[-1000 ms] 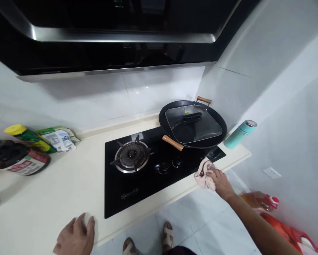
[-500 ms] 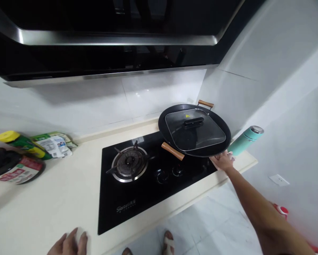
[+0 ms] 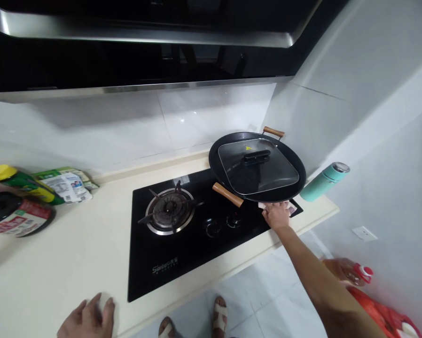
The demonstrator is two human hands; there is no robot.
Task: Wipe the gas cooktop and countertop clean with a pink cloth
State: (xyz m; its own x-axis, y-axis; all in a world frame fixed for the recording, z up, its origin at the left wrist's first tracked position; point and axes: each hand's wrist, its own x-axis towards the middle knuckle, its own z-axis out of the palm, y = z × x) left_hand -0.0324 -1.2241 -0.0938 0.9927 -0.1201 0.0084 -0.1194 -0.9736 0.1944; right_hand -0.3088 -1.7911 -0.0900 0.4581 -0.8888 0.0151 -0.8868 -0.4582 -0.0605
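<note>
My right hand [image 3: 276, 215] presses a pinkish-white cloth [image 3: 292, 207] onto the black glass gas stove [image 3: 186, 263], just in front of the pan. Part of the cloth lies hidden under my palm and the pan's rim. Above it sits a wide black pan [image 3: 300, 176] with wooden handles and a squarish glass lid [image 3: 232, 162] inside its rim. My left hand [image 3: 87, 319] rests on the cream countertop [image 3: 73, 253], fingers bent and apart, holding nothing.
A teal thermos [image 3: 320, 185] stands right of the pan. The bare burner [image 3: 169, 210] is on the left. A dark jar [image 3: 20, 218], a yellow-capped bottle [image 3: 27, 183] and packets [image 3: 70, 185] stand far left. The range hood [image 3: 144, 61] hangs overhead; an oil bottle [image 3: 348, 271] is below right.
My right hand has slid left with the cloth, from the counter edge near the thermos to the stove glass before the pan. My left hand stays on the counter. The view has shifted slightly.
</note>
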